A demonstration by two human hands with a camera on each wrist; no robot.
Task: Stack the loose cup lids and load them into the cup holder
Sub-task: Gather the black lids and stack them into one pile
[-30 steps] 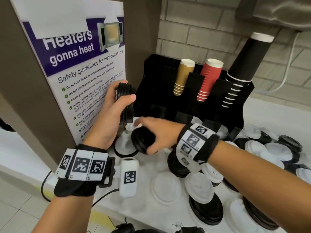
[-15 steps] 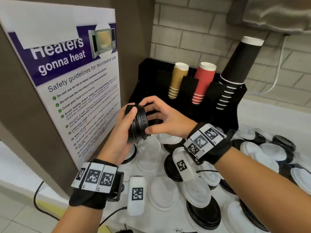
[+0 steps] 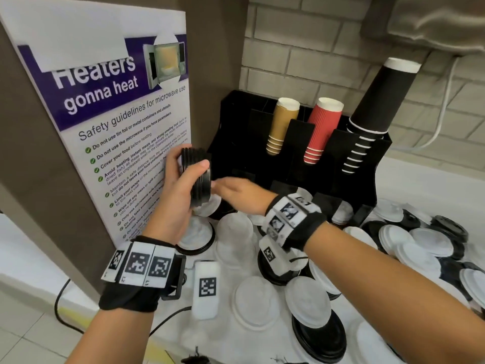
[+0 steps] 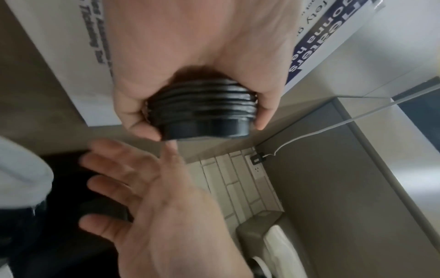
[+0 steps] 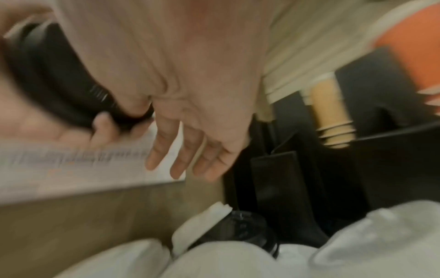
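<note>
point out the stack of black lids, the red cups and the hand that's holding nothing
stack of black lids [image 3: 197,177], head view, ribbed side of the stack
red cups [image 3: 321,130], head view, corrugated wall of the top cup
right hand [image 3: 237,197], head view, back of the hand

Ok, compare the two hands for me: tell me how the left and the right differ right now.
The left hand grips a stack of black lids, thumb and fingers curled round its rim; the right hand holds nothing, fingers spread and straight. The left hand sits higher, by the poster; the right hand is lower, just beside the stack, in front of the black cup holder. Both wear marker-tagged wristbands.
</note>
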